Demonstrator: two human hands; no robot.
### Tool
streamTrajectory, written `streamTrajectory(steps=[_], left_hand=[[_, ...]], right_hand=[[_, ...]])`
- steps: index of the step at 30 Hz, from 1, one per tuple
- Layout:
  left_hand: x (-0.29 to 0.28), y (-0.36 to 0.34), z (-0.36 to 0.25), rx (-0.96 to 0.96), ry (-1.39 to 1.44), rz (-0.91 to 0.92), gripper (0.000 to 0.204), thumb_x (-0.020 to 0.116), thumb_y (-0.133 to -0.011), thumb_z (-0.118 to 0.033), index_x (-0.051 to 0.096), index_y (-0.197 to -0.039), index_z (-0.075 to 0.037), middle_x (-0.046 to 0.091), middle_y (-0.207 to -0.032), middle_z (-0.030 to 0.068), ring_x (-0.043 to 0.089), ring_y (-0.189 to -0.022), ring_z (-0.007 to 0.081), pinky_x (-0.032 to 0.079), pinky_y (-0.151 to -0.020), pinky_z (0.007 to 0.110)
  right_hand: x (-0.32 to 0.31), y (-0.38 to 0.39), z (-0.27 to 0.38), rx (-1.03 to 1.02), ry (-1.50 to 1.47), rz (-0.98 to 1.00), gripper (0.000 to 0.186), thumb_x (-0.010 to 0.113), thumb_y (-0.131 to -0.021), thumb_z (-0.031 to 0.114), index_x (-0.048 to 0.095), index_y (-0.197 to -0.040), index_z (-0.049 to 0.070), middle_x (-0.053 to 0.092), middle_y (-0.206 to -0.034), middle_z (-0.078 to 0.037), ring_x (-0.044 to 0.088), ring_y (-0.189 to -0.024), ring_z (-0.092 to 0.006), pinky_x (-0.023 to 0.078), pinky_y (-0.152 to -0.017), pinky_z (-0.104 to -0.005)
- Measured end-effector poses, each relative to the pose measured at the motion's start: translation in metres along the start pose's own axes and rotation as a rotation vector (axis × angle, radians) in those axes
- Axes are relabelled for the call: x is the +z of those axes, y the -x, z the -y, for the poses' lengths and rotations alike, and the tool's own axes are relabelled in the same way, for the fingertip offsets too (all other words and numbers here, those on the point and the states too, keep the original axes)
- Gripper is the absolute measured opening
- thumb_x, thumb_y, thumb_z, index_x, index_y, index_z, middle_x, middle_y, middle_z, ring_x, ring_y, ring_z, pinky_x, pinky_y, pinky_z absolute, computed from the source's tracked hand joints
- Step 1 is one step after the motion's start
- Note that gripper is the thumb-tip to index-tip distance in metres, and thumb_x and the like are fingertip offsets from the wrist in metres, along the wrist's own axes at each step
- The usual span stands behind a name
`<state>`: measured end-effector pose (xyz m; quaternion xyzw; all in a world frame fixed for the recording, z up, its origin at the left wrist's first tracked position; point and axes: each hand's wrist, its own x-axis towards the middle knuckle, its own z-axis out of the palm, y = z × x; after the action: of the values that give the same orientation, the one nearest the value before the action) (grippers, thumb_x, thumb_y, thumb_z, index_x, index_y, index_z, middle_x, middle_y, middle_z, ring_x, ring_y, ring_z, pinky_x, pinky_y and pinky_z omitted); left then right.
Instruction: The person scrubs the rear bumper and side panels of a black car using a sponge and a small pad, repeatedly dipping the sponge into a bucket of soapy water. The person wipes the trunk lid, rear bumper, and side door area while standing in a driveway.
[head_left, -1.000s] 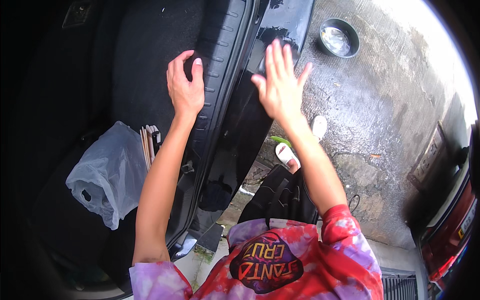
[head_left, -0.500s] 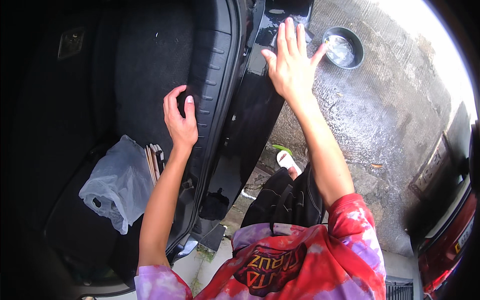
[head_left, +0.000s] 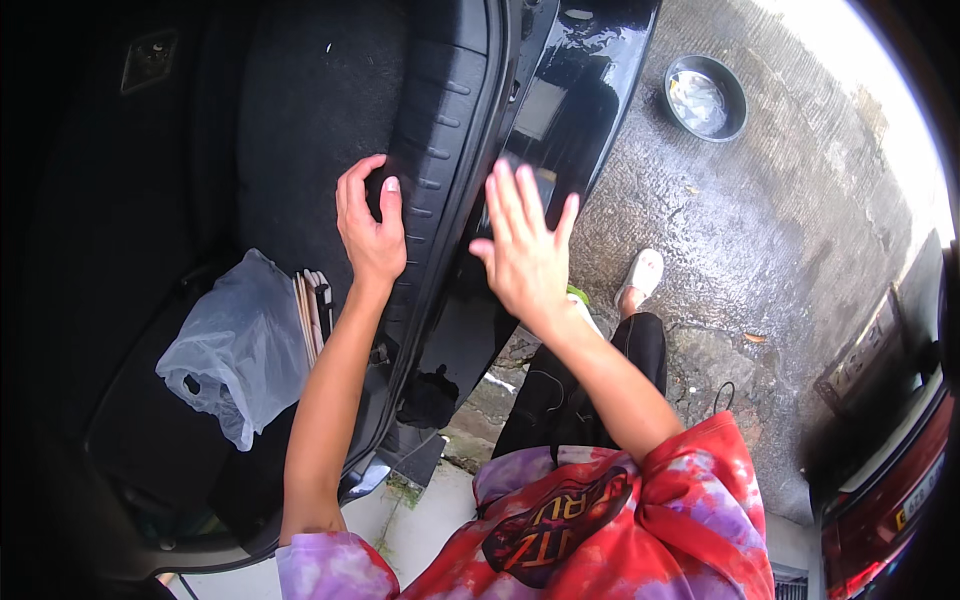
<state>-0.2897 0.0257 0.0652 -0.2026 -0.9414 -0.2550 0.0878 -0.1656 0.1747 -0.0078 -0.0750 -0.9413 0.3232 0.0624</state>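
My right hand [head_left: 525,255] lies flat, fingers spread and slightly blurred, over the glossy black rear bumper [head_left: 590,75] of an opened car. Beneath its fingertips a pale patch shows; I cannot tell whether that is a cloth or a reflection. Wet streaks mark the bumper farther up. Inside the boot, beside the ribbed black sill [head_left: 440,130], rests my left hand [head_left: 372,235]. Its thumb and fingers are curved and apart, with nothing visible in them. The dark boot floor [head_left: 320,90] stretches out beyond it.
A whitish plastic bag [head_left: 235,345] sits in the boot next to several thin light sticks [head_left: 312,305]. On the wet concrete [head_left: 720,240] stands a round dark basin [head_left: 705,98] with cloudy water. My sandalled foot [head_left: 642,275] is near the bumper. A red car [head_left: 890,500] is at lower right.
My right hand has slid from the far end of the bumper back toward me and to the left. The left hand stays on the boot edge. One foot has stepped out to the right.
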Motion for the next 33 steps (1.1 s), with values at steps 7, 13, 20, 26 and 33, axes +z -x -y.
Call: streamTrajectory(steps=[7,13,20,26,33], left_hand=[[0.004,-0.001,0.003,-0.014,0.023,-0.009,0.026,0.063,-0.099,-0.018,0.065,-0.121,-0.004,0.066,-0.119,0.0148,0.061,-0.114,0.0343,0.046,-0.101,0.043],[0.008,0.002,0.012,0.046,0.019,-0.050,0.028,0.063,-0.100,-0.024,0.067,-0.121,-0.005,0.067,-0.118,0.0139,0.063,-0.113,0.0319,0.047,-0.100,0.041],[0.009,0.001,0.020,0.126,-0.030,-0.094,0.031,0.063,-0.101,-0.027,0.068,-0.120,-0.004,0.070,-0.117,0.0140,0.067,-0.111,0.0276,0.051,-0.098,0.039],[0.019,0.003,0.022,0.130,-0.018,-0.102,0.031,0.063,-0.101,-0.030,0.068,-0.118,-0.004,0.070,-0.115,0.0137,0.067,-0.110,0.0284,0.049,-0.100,0.040],[0.012,0.000,0.029,0.173,-0.010,-0.124,0.032,0.063,-0.100,-0.030,0.068,-0.120,-0.005,0.070,-0.116,0.0136,0.067,-0.111,0.0282,0.049,-0.100,0.040]], right_hand=[[-0.022,-0.094,-0.061,0.005,0.261,-0.396,0.067,0.055,-0.101,0.045,0.045,-0.154,0.005,0.035,-0.166,-0.007,0.030,-0.154,-0.0256,0.015,-0.117,-0.0746],[0.053,0.102,0.062,-0.043,-0.002,0.131,0.087,0.068,-0.085,0.053,0.043,-0.157,0.010,0.028,-0.170,-0.003,0.023,-0.158,-0.0214,0.012,-0.121,-0.0674],[0.030,0.000,0.007,0.034,0.177,-0.392,0.069,0.057,-0.099,0.045,0.045,-0.154,0.007,0.033,-0.167,-0.005,0.029,-0.155,-0.0249,0.013,-0.119,-0.0730],[0.097,0.168,0.104,-0.016,-0.080,0.090,0.089,0.067,-0.088,0.052,0.038,-0.159,0.007,0.027,-0.171,-0.005,0.020,-0.159,-0.0244,0.006,-0.119,-0.0725],[0.026,-0.001,-0.017,-0.018,0.310,-0.459,0.078,0.062,-0.093,0.050,0.042,-0.156,0.009,0.033,-0.168,-0.006,0.031,-0.154,-0.0250,0.015,-0.118,-0.0736]])
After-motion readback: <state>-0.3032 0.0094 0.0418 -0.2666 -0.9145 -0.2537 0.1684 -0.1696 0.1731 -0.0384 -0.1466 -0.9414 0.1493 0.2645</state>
